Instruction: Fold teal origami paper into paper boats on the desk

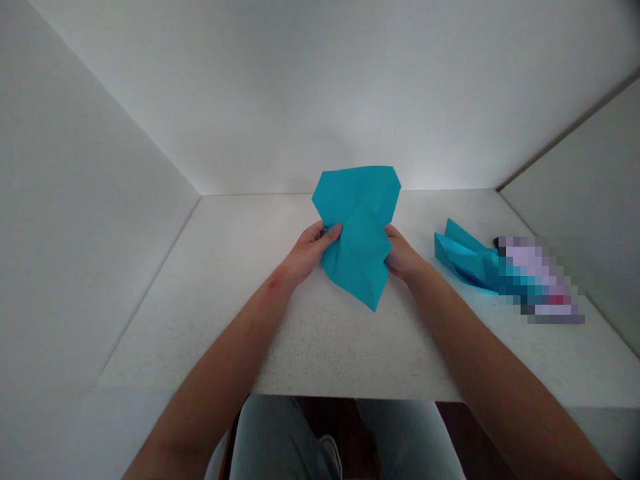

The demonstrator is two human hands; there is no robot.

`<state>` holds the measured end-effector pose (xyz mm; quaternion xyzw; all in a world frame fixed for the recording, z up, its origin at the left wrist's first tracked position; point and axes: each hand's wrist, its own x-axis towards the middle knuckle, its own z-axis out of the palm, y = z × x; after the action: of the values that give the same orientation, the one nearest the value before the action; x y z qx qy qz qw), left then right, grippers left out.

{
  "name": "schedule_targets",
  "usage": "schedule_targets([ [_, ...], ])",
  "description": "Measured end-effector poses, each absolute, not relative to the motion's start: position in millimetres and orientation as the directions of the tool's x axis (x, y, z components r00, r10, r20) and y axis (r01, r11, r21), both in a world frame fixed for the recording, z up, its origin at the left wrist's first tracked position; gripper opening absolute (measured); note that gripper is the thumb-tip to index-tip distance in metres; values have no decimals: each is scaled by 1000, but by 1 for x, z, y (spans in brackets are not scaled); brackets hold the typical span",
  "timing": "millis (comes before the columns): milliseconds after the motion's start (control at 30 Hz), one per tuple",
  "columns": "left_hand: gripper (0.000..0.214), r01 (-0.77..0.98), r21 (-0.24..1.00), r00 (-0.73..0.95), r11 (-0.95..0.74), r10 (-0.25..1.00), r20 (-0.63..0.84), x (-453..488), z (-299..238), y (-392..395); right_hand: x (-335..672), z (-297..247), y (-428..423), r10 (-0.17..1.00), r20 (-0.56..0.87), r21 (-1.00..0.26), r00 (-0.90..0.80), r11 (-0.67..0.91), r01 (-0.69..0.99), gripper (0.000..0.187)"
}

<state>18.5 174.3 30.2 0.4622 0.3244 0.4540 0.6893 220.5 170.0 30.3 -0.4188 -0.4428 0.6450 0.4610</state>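
Observation:
A creased sheet of turquoise paper (357, 233), partly folded, is held up above the table in front of me. My left hand (313, 250) pinches its left edge, thumb lying on the near face and fingers behind. On the opposite edge my right hand (399, 253) grips the paper; most of its fingers are hidden behind the sheet. The paper's upper part spreads wide, and its lower part narrows to a point toward me. A second folded turquoise paper piece (465, 260) lies on the table to the right of my right hand.
The white speckled table (230, 287) meets a white wall (280, 100) behind and side walls left and right. A blurred-out pale purple object (535, 267) lies at the right, overlapping the second paper piece. My legs are below the table's front edge.

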Motion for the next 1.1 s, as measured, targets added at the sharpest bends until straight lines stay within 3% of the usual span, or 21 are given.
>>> schedule_targets([
  [133,64,-338,935,315,110,949,2,19,28,177,225,26,176,991,-114,-967,-66,-126,-219,52],
  [267,66,-311,950,130,22,991,20,14,26,182,234,25,185,998,-31,-984,62,-20,-175,55],
  [567,49,12,990,-195,-143,971,142,-7,23,196,251,23,197,945,89,-985,314,130,-111,58],
  [767,32,-80,995,-70,-55,996,50,-4,27,195,256,25,196,969,-63,-996,240,-44,-81,44],
  [933,32,-194,962,-273,-191,953,134,-9,28,200,263,25,202,902,-2,-980,431,85,-181,55],
  [1100,35,-85,952,-449,-293,864,226,-20,32,201,265,21,205,869,102,-988,484,147,-56,63],
])
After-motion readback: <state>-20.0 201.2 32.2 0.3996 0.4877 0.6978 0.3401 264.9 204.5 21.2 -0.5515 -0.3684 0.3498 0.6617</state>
